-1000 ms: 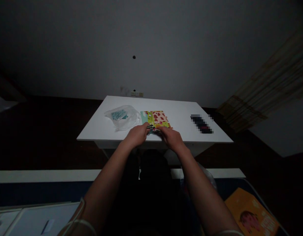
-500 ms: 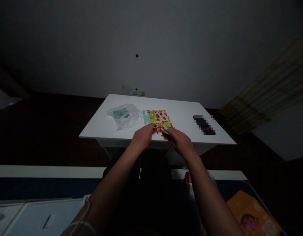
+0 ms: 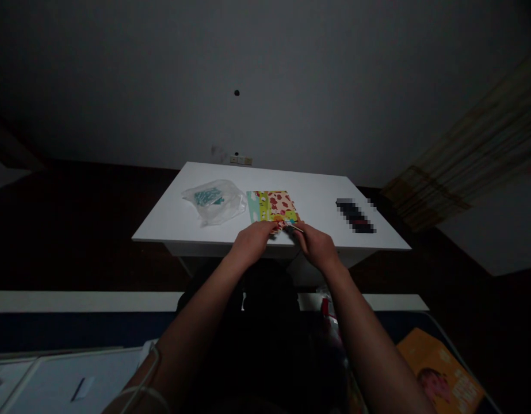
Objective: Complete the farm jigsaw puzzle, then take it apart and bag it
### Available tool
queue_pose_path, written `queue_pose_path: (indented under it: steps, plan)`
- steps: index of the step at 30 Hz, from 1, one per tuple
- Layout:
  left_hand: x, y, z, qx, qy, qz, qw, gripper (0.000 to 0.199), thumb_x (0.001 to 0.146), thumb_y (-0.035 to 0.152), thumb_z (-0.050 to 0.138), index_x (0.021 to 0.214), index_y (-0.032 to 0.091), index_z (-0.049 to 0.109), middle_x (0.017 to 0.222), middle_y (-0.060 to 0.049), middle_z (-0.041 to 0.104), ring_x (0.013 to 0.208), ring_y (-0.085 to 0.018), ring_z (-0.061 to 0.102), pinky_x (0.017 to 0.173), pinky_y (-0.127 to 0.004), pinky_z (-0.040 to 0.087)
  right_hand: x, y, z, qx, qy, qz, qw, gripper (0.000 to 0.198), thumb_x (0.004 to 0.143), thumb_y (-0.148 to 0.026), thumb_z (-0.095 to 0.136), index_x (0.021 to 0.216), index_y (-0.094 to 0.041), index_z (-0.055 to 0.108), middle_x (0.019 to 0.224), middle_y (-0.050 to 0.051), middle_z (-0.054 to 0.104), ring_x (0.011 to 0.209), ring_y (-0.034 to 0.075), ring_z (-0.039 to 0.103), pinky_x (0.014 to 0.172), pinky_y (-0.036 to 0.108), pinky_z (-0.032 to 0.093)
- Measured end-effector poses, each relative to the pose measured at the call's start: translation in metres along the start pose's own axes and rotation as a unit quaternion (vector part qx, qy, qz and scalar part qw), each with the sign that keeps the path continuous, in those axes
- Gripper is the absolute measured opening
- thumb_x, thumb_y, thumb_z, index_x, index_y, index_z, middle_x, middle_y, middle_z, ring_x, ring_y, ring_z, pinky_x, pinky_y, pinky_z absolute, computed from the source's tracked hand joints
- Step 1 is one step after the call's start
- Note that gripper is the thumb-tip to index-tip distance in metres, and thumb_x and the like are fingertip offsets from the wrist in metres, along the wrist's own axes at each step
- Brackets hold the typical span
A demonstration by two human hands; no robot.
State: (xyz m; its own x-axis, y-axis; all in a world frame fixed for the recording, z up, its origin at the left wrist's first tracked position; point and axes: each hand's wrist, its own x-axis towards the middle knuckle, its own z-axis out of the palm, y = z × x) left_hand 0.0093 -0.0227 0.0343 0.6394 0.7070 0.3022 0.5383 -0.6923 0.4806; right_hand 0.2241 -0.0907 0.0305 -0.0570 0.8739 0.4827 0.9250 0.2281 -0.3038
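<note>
A colourful jigsaw puzzle (image 3: 271, 202) with a cartoon animal print lies on the white table (image 3: 314, 192), close to its front edge. My left hand (image 3: 253, 240) is closed at the lower edge of the puzzle, its fingertips pinching puzzle pieces (image 3: 279, 226). Opposite it, my right hand (image 3: 314, 241) is closed on a thin puzzle piece (image 3: 295, 228), seen edge-on and tilted. The fingertips of both hands are close together, and how the small pieces between them join cannot be made out. My hands hide part of the puzzle's near edge.
Left of the puzzle lies a clear plastic bag (image 3: 224, 210) with teal pieces inside. A blurred-out dark object (image 3: 355, 217) rests at the table's right. An orange package (image 3: 438, 368) is at lower right, and white panels (image 3: 105, 374) are at lower left.
The pieces between my hands have been raised and tilted, and the piece in my right hand now shows edge-on. The whole view has shifted slightly.
</note>
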Motion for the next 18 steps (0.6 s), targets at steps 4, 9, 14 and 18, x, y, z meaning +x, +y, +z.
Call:
queue_pose_path:
  steps: [4, 9, 14, 18]
  plan:
    - [-0.001, 0.003, -0.001, 0.001, 0.003, -0.002, 1.000, 0.038, 0.092, 0.017, 0.039, 0.126, 0.029, 0.051, 0.132, -0.004, 0.055, 0.119, -0.022, 0.051, 0.096, -0.038, 0.044, 0.005, 0.007, 0.004, 0.061, 0.097, 0.105, 0.988, 0.035, 0.097, -0.040, 0.034, 0.114, -0.022, 0.059, 0.098, 0.008, 0.069, 0.087, 0.027, 0.067, 0.075, 0.039, 0.053]
    - [-0.001, 0.006, -0.005, 0.003, -0.007, -0.009, 1.000, 0.039, 0.091, 0.016, 0.039, 0.126, 0.029, 0.051, 0.130, -0.004, 0.056, 0.119, -0.023, 0.051, 0.095, -0.038, 0.044, -0.005, 0.022, 0.004, 0.021, 0.146, 0.113, 0.983, 0.035, 0.096, -0.038, 0.036, 0.119, -0.021, 0.057, 0.108, 0.011, 0.067, 0.097, 0.028, 0.064, 0.082, 0.044, 0.052]
    - [-0.001, 0.003, -0.002, 0.005, 0.008, 0.011, 1.000, 0.038, 0.092, 0.018, 0.037, 0.126, 0.027, 0.050, 0.130, -0.004, 0.055, 0.118, -0.023, 0.051, 0.096, -0.038, 0.043, -0.018, 0.022, -0.003, -0.001, 0.010, -0.045, 0.999, 0.038, 0.094, -0.029, 0.044, 0.131, -0.026, 0.050, 0.129, 0.007, 0.056, 0.117, 0.026, 0.054, 0.096, 0.045, 0.047]
    - [-0.003, 0.001, 0.000, 0.009, 0.008, 0.016, 1.000, 0.037, 0.092, 0.019, 0.038, 0.126, 0.028, 0.050, 0.132, -0.003, 0.055, 0.119, -0.022, 0.051, 0.097, -0.037, 0.043, -0.021, 0.017, -0.011, 0.006, -0.023, -0.097, 0.995, 0.049, 0.089, -0.025, 0.051, 0.137, -0.027, 0.043, 0.134, 0.009, 0.052, 0.124, 0.027, 0.048, 0.102, 0.049, 0.043]
